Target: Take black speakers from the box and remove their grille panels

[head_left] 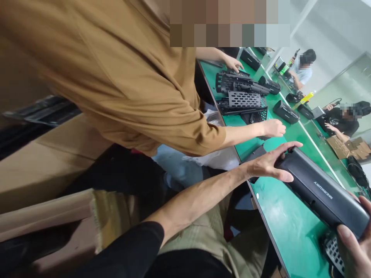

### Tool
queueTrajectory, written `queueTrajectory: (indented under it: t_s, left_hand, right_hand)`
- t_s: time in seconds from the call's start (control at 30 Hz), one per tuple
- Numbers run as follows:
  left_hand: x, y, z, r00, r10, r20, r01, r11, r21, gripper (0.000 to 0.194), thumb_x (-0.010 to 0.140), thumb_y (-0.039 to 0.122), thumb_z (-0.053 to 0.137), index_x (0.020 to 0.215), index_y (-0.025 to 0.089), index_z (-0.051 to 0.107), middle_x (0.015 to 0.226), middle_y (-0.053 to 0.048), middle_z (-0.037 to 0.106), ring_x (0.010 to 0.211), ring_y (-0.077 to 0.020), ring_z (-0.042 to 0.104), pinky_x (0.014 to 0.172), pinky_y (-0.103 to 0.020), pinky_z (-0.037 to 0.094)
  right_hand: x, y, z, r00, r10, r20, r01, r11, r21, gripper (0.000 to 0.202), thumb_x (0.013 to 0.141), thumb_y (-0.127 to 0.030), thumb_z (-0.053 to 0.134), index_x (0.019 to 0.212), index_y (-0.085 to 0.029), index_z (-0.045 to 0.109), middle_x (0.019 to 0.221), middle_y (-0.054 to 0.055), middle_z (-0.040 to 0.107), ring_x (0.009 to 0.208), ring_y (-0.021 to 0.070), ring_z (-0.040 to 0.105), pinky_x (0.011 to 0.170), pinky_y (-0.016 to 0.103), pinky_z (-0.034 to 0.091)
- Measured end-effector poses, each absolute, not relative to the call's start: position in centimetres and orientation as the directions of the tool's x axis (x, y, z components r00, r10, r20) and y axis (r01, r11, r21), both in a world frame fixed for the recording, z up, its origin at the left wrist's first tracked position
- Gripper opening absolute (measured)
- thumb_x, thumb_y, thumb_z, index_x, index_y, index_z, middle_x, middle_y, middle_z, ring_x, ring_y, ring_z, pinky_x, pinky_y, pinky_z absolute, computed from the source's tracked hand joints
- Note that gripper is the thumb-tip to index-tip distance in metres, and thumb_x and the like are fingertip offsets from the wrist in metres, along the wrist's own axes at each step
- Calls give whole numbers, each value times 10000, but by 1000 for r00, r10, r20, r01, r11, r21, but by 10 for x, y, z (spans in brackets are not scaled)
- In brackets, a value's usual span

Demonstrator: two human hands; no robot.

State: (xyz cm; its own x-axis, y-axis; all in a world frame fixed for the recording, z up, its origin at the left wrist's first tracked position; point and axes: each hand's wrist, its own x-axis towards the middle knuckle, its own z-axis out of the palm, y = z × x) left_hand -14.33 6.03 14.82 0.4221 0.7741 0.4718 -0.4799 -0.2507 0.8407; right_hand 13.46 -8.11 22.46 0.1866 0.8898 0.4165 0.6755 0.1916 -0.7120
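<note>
A long black housing [324,189] with MERKURY lettering is held above the green table, tilted down toward the lower right. My left hand [271,164] grips its far left end, thumb on the front and fingers over the top. At the near right end my right hand [358,243] clasps it, partly cut off by the frame edge. Below the housing, close to my right hand, lies a black part with a perforated grille [334,249]. Another dark part [253,154] rests at the table edge, half hidden behind my left wrist.
Beside me a co-worker in a brown shirt [130,77] reaches over the green table [281,216]. Perforated black grilles [245,99] are piled before them. Several similar housings [286,112] stand along the table. An open cardboard box [49,208] is at left; other people sit opposite.
</note>
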Motion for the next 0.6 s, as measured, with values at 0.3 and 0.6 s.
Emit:
queueTrajectory:
  t_s: [0.3, 0.6]
  left_hand:
    - [-117, 67, 150, 319, 920, 227, -478, -50, 877, 761, 740, 558, 880, 1439, 325, 692, 1410, -47, 689, 1416, -335, 593, 1296, -497, 411]
    - [-90, 85, 137, 240, 969, 53, -432, 58, 900, 337, 748, 537, 819, 964, 278, 802, 1054, 12, 787, 1356, -345, 695, 1244, -544, 468]
  right_hand:
    - [155, -58, 228, 328, 942, 77, 503, -105, -858, 918, 908, -702, 780, 1675, -306, 470, 1385, 103, 651, 984, 298, 700, 717, 327, 587]
    - [176, -33, 220, 365, 920, -142, 280, -254, -926, 975, 859, -751, 810, 1663, -297, 496, 1515, 86, 632, 1052, 287, 720, 750, 357, 665]
